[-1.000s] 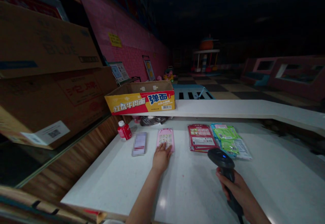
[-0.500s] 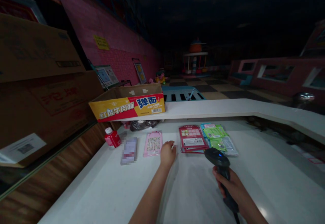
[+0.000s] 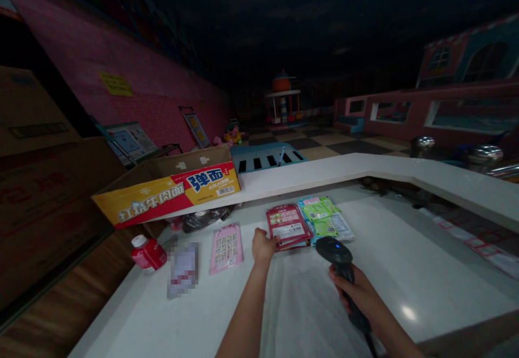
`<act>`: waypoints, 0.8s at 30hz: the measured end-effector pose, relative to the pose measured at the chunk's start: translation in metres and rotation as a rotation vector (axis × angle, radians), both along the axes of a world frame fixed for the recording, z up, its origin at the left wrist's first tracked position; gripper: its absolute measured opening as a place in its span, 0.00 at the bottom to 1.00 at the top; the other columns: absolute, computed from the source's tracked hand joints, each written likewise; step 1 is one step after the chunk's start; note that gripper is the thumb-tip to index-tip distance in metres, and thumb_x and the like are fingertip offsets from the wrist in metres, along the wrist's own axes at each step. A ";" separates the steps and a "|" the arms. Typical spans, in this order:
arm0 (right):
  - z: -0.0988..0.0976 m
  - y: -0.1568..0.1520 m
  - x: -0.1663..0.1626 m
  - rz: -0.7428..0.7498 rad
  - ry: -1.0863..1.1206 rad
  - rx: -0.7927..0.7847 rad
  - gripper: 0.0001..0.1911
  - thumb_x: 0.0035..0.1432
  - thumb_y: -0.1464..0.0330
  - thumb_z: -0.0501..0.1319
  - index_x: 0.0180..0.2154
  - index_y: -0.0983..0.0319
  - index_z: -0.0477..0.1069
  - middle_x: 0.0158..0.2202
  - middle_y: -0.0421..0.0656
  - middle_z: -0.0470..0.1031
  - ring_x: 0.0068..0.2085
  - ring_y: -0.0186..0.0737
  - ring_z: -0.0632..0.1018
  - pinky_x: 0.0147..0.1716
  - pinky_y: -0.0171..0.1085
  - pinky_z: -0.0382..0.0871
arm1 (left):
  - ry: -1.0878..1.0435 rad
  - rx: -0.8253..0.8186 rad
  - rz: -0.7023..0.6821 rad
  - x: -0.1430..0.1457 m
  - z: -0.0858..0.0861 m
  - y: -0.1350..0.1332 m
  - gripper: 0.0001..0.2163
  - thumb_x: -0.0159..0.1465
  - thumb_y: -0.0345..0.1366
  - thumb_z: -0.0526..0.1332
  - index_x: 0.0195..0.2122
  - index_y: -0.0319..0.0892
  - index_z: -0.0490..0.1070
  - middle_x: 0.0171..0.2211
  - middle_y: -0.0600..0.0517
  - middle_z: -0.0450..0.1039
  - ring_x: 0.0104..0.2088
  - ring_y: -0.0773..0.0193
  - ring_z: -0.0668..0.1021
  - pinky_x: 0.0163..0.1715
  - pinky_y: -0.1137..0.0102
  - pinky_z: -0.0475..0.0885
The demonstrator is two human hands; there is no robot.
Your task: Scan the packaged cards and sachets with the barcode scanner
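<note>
My left hand point(image 3: 264, 247) is at the lower left edge of a stack of red packets point(image 3: 288, 225). Its thumb reaches the packets' edge, and its fingers are apart with nothing held in them. In my right hand point(image 3: 357, 287) is a black barcode scanner point(image 3: 334, 251), gripped by its handle with a blue light lit on top. The scanner's head points toward green and blue packets point(image 3: 326, 216) lying against the red ones. A pink sheet of small stickers or pictures point(image 3: 226, 247) lies flat to the left of my left hand.
A red bottle with a white cap point(image 3: 148, 253) and a blurred-out flat item point(image 3: 183, 269) lie at the left of the white counter point(image 3: 300, 309). A yellow and red noodle carton point(image 3: 174, 193) stands on the raised ledge point(image 3: 324, 168). Brown cardboard boxes point(image 3: 48, 185) are stacked far left.
My left hand has moved from beside the pink sheet to the edge of the red packets. My right hand still holds the scanner. The view has turned to the right.
</note>
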State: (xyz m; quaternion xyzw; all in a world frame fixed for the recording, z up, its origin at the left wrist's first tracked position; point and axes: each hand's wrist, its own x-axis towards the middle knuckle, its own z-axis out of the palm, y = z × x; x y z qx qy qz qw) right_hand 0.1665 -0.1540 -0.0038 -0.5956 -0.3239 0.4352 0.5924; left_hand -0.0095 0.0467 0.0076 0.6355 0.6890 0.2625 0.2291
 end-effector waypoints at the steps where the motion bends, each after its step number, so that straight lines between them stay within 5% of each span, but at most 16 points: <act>1: 0.000 0.000 -0.001 0.000 -0.004 0.006 0.19 0.48 0.54 0.66 0.33 0.60 0.67 0.13 0.30 0.62 0.11 0.29 0.61 0.11 0.29 0.55 | -0.008 -0.001 0.004 -0.002 0.000 0.002 0.18 0.52 0.39 0.70 0.39 0.41 0.65 0.38 0.47 0.77 0.42 0.58 0.80 0.36 0.71 0.69; 10: 0.004 0.000 -0.003 -0.004 -0.008 0.009 0.19 0.47 0.53 0.66 0.33 0.60 0.67 0.12 0.29 0.61 0.11 0.30 0.62 0.11 0.29 0.56 | -0.506 -0.207 -0.004 -0.012 -0.003 0.010 0.15 0.49 0.36 0.72 0.20 0.43 0.63 0.12 0.59 0.64 0.19 0.64 0.74 0.21 0.73 0.67; 17: 0.002 -0.002 -0.001 0.000 -0.023 -0.026 0.20 0.47 0.53 0.65 0.34 0.60 0.67 0.13 0.30 0.62 0.12 0.30 0.62 0.11 0.30 0.56 | -0.327 -0.047 0.044 -0.011 0.007 0.002 0.13 0.46 0.31 0.73 0.21 0.42 0.66 0.12 0.59 0.66 0.15 0.67 0.72 0.19 0.74 0.65; 20: 0.002 -0.003 -0.001 0.007 -0.019 -0.053 0.21 0.45 0.52 0.66 0.34 0.59 0.67 0.13 0.30 0.62 0.12 0.31 0.63 0.11 0.30 0.57 | -0.586 -0.142 0.084 -0.012 0.011 -0.001 0.14 0.45 0.30 0.74 0.24 0.41 0.66 0.13 0.59 0.67 0.15 0.70 0.71 0.19 0.75 0.65; 24: 0.005 -0.004 -0.004 0.027 -0.005 -0.067 0.22 0.44 0.52 0.67 0.34 0.59 0.67 0.14 0.30 0.62 0.13 0.31 0.63 0.11 0.31 0.58 | -0.934 -0.415 -0.034 -0.018 0.015 -0.009 0.12 0.46 0.26 0.72 0.22 0.38 0.68 0.16 0.57 0.69 0.15 0.75 0.69 0.19 0.78 0.65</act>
